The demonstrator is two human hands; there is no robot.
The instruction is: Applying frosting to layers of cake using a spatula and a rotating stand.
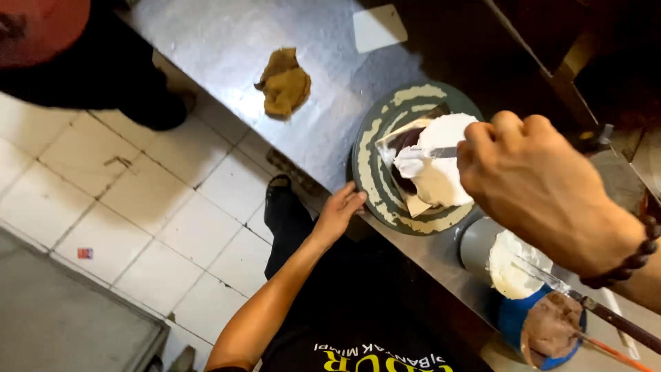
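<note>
Your right hand (527, 172) is curled shut around the handle of a palette knife (430, 157); the blade lies flat against the white-frosted cake (444, 162).

The cake sits on a round turntable (375, 176) smeared with cream rings, on the steel table (227, 48). A dark patch of bare cake shows on the cake's left side.

Your left hand (339, 210) rests at the turntable's near rim, fingers loosely spread, touching its edge, holding nothing.

Near your right wrist: a grey bowl of white cream (509, 265) with a knife laid in it, and just beside it a blue bowl of brown cream (551, 331).

Farther along the table: a crumpled brown cloth (284, 84), well apart from the turntable.

Another person in dark clothes (103, 62) stands on the tiled floor (158, 227).
</note>
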